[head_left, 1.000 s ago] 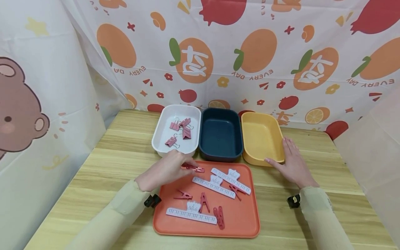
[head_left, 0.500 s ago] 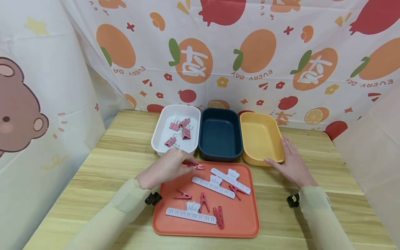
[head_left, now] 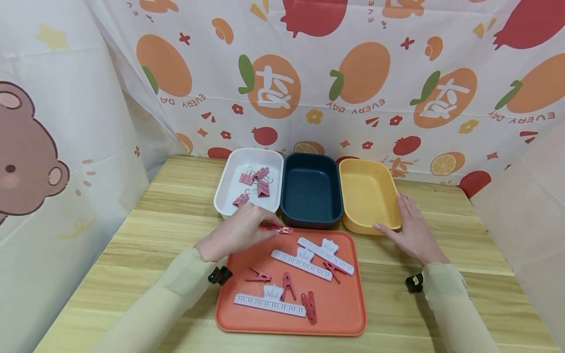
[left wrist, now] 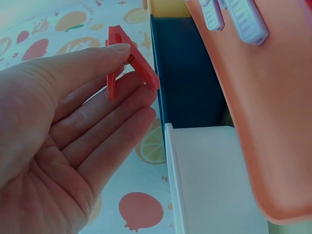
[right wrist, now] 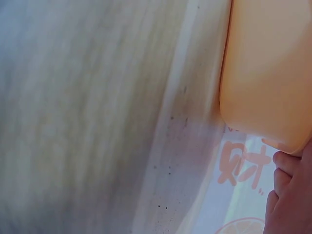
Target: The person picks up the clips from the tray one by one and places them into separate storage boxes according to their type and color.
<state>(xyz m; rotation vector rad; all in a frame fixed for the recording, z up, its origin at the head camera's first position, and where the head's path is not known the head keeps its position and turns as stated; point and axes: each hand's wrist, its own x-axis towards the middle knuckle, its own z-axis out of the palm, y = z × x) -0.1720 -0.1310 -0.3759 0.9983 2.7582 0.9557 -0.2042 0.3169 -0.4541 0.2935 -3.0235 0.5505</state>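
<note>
My left hand [head_left: 240,231] pinches a red clothespin [head_left: 284,230] between thumb and index finger, over the far edge of the orange tray [head_left: 337,314]. In the left wrist view the clothespin [left wrist: 142,69] has its two legs spread, and the other fingers lie extended beneath it. My right hand [head_left: 416,234] rests against the yellow bin [head_left: 370,196], fingers straight along its right wall and thumb at the front rim. On the tray lie several more red clothespins [head_left: 288,286] and three white piano-pattern clips [head_left: 270,305].
Behind the tray, a white bin [head_left: 225,191] holding several pink binder clips [head_left: 263,188] stands beside a dark blue bin [head_left: 311,196], with the yellow one at the right. A printed cloth [head_left: 318,73] hangs close behind the bins on the wooden table [head_left: 485,274].
My left hand has lifted slightly and shifted a little toward the bins, carrying the clothespin. My right hand has stayed at the yellow bin.
</note>
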